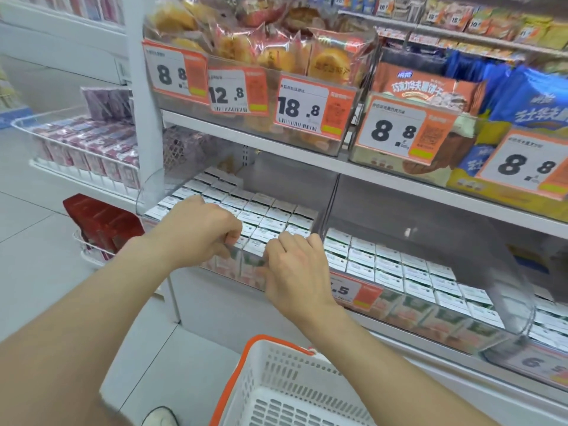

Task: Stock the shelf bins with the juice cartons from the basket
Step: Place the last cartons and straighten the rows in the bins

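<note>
The left hand [199,229] is curled tight over the front rim of the left bin [150,189], fingers hooked on top and thumb on the clear front wall. Just beside it, not touching, the right hand [296,265] grips the same rim near the bin's right corner, knuckles up. The fingertips of both are partly hidden, so I cannot tell whether they also touch a carton.

Right behind the fingers, juice cartons [264,210] stand upright in packed rows, white tops up, with the front row showing through the clear wall. The left rows run deep. The right rows stop sooner, with open room behind them up to the grey back panel. A clear gap lies between the carton tops and the shelf [276,142] overhead.

A clear divider [329,204] separates this bin from the right bin [510,302], which holds more white-topped cartons. An orange price tag [353,292] sits on its front edge, just right of the right wrist.

Below the forearms, the white basket [276,345] with an orange handle [236,373] sits near the shelf base, showing its perforated walls and floor. A shoe [159,418] shows beside it.

Bagged buns [276,50] fill the bin above, and wire racks [86,142] stand out to the left over bare floor
</note>
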Tool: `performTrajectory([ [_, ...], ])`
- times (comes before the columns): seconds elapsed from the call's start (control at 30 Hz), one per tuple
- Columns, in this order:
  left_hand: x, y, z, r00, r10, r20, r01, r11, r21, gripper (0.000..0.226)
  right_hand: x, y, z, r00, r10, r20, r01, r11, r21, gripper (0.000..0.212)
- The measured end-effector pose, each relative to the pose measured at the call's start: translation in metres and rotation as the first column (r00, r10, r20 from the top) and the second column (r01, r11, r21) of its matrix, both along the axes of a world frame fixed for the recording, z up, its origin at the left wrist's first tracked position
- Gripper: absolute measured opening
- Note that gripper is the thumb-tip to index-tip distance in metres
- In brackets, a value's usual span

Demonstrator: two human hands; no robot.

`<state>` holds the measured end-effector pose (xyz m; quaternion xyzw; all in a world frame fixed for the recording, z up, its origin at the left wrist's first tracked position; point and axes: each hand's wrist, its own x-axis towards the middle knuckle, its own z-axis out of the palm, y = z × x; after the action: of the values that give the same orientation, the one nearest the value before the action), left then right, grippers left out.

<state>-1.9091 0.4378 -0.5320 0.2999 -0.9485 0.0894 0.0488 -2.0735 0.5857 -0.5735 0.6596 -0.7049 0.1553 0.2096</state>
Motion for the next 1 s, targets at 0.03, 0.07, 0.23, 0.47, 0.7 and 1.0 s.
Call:
performTrajectory([
  [0.03, -0.001, -0.002, 0.001, 1.000, 0.003, 0.011, -0.002, 1.000, -0.013, 0.026, 0.001, -0.002, 0.001, 1.000, -0.009, 0.012, 0.009, 1.000, 0.006, 0.030],
  [0.07, -0.002, -0.005, 0.002, 1.000, 0.005, 0.020, -0.005, 1.000, -0.022, 0.026, 0.002, -0.004, 0.001, 1.000, -0.017, 0.015, 0.016, 1.000, 0.012, 0.033],
  [0.23, -0.011, -0.014, 0.008, 0.999, 0.001, 0.038, 0.002, 0.997, -0.072, 0.028, -0.006, -0.017, 0.008, 0.997, -0.077, -0.010, 0.078, 0.997, 0.024, 0.038],
  [0.47, -0.031, -0.015, 0.004, 0.999, -0.003, 0.051, 0.008, 0.996, -0.091, 0.022, -0.015, -0.025, 0.006, 0.992, -0.097, -0.082, 0.103, 0.992, 0.078, 0.034],
  [0.7, -0.024, -0.012, -0.004, 0.998, 0.012, -0.055, -0.011, 1.000, 0.020, 0.029, -0.011, -0.046, 0.018, 0.967, -0.060, 0.249, 0.074, 0.996, -0.044, 0.036],
  [1.0, -0.033, -0.008, -0.023, 0.988, 0.153, 0.031, -0.156, 0.964, 0.214, 0.124, -0.054, -0.158, 0.029, 0.815, -0.556, 0.161, 0.443, 0.778, 0.445, 0.059],
])
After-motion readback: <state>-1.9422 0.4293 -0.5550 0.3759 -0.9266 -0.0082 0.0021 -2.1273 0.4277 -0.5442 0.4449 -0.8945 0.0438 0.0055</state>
